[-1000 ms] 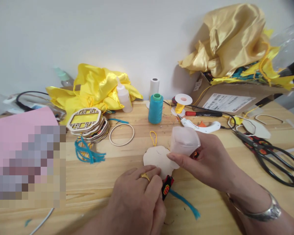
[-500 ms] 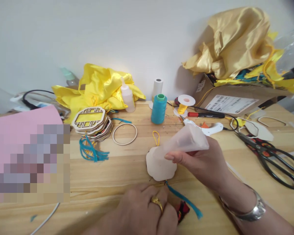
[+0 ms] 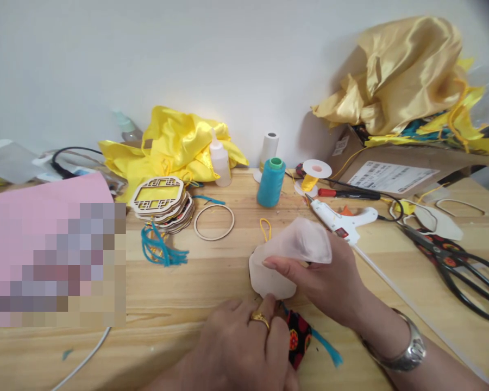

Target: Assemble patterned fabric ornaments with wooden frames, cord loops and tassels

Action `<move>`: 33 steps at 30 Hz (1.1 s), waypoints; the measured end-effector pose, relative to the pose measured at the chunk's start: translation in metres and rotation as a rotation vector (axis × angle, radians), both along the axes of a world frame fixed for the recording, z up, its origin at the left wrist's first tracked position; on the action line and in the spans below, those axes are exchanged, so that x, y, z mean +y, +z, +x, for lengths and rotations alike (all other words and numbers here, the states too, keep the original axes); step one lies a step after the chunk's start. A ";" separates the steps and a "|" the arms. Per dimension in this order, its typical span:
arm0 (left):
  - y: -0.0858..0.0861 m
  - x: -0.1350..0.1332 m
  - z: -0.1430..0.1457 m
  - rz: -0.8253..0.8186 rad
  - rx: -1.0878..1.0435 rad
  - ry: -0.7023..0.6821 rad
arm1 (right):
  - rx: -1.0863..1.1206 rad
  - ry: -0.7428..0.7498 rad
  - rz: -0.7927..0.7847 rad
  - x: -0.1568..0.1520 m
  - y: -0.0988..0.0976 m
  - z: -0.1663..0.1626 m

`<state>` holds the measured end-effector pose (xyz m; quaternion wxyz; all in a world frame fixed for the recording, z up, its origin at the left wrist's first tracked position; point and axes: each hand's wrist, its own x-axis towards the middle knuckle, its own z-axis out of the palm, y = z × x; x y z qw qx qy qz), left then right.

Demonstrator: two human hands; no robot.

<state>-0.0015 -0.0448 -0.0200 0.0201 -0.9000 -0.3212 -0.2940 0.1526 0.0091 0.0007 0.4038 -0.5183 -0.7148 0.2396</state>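
While one smooth, scalloped panel lies flat on the wooden desk, the left hand, clamped on floral black cloth, touches the panel's near edge; the right hand grips one translucent bottle, tilted over it. Beyond, one cardboard box holds glossy gold satin.

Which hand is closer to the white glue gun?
The right hand. It holds the bottle just on the near side of the glue gun. The left hand is farther away, with a fingertip at the pale board's near edge.
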 end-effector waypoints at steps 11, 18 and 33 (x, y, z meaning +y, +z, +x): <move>0.000 -0.001 0.000 -0.017 -0.004 0.013 | -0.004 -0.012 0.018 0.002 -0.002 -0.002; -0.001 0.000 0.001 -0.026 -0.017 0.016 | 0.000 -0.020 0.025 0.003 -0.002 -0.003; 0.000 0.000 0.002 -0.019 -0.024 0.017 | 0.040 0.207 -0.056 -0.001 0.005 -0.002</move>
